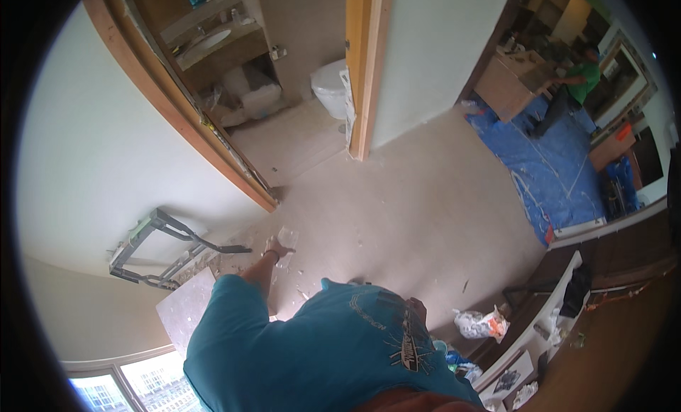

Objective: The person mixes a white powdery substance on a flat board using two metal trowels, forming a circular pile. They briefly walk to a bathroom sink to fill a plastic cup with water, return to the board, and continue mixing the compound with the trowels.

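Observation:
My left hand (276, 248) reaches down and out over the beige floor (404, 210), thumb spread from the fingers. Beside and partly behind it is a piece of clear plastic (289, 235); whether I grip it or only touch it is unclear. A grey metal folding frame (183, 242) leans against the white wall to the left, with rubble (213, 263) at its base. Nearer to me lies a flat pale board (189, 305). Only part of my right hand (417, 309) shows past my teal shirt (319, 337), and its fingers are mostly hidden.
Ahead, a wood-framed doorway (364, 93) opens on a bathroom with a toilet (331, 87). A person in green (582, 77) stands on a blue tarp (553, 167) by a wooden cabinet (505, 87). A crumpled plastic bag (481, 324) and a cluttered white shelf (553, 316) are at right.

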A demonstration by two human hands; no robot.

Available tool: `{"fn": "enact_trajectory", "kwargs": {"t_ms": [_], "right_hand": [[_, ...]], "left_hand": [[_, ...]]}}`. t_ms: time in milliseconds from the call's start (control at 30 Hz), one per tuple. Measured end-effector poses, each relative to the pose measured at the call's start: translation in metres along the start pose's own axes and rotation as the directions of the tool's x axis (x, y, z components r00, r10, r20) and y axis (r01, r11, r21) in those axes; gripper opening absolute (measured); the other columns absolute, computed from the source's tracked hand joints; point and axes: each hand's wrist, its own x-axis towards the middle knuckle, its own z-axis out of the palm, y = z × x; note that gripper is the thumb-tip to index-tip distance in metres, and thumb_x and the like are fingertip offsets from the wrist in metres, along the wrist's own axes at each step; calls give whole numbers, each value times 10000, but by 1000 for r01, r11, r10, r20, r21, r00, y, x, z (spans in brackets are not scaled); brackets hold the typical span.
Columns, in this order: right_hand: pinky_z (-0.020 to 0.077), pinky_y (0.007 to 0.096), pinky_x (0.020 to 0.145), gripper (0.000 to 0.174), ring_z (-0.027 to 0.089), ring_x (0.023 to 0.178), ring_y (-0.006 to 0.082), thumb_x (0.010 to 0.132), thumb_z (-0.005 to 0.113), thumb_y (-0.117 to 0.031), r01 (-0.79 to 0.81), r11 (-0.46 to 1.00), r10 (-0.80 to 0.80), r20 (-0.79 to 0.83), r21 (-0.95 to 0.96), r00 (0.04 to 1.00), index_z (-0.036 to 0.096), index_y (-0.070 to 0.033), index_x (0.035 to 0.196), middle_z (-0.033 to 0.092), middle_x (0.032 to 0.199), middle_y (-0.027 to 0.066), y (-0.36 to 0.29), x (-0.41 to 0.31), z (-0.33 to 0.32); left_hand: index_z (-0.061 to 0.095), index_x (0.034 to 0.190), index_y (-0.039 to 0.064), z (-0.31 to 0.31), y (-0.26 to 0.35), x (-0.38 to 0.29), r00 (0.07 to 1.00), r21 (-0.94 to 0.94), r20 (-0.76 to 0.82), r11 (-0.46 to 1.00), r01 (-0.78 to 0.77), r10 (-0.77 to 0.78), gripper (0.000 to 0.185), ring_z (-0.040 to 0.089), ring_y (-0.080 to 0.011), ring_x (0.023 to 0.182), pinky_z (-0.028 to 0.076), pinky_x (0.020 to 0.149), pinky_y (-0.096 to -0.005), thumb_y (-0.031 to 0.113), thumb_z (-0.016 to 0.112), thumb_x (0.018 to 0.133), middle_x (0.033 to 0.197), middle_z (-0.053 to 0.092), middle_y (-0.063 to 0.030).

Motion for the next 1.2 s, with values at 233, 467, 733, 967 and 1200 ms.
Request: {"fn": "enact_trajectory", "kwargs": {"t_ms": [233,467,733,967,1200], "right_hand": [[583,392,783,544,717,974,259,948,735,-286,-250,960,276,259,-128,926,565,3,1376,696,1179,185,-193,99,51],[575,380,713,421,720,874,251,942,743,-267,-378,864,488,367,-332,792,633,6,1244,709,1026,128,-245,227,92],[546,358,581,295,688,706,219,928,751,-295,-194,825,451,411,-531,792,706,-21,1026,687,850,91,-399,441,173],[554,318,654,463,712,837,175,960,723,-308,238,882,68,609,-407,790,595,-39,1314,715,1062,103,-629,570,439],[544,331,780,438,703,958,191,1001,666,-289,174,963,-5,632,-206,775,578,-49,1357,692,1137,86,-722,569,581]], "left_hand": [[371,1536,-29,59,-94,-56,938,-272,222,907,322,-266,1276,411,-372,1461,378,1201,-455,642,910,594,1581,404,-253],[402,1521,-29,39,-123,-93,790,-286,288,738,611,-542,1261,455,-353,1431,394,1180,-443,658,907,592,1560,443,-232],[435,1453,-43,-133,28,19,833,-667,-86,653,359,-546,1168,511,-388,1354,430,1136,-462,581,933,601,1458,504,-249],[415,1500,43,-279,145,117,900,-604,-254,785,138,-354,1109,491,-393,1366,420,1110,-513,542,912,644,1473,490,-197],[440,1468,60,-439,213,307,888,-492,-460,827,-273,20,1003,502,-406,1338,452,1083,-495,502,894,691,1444,489,-204]]}}
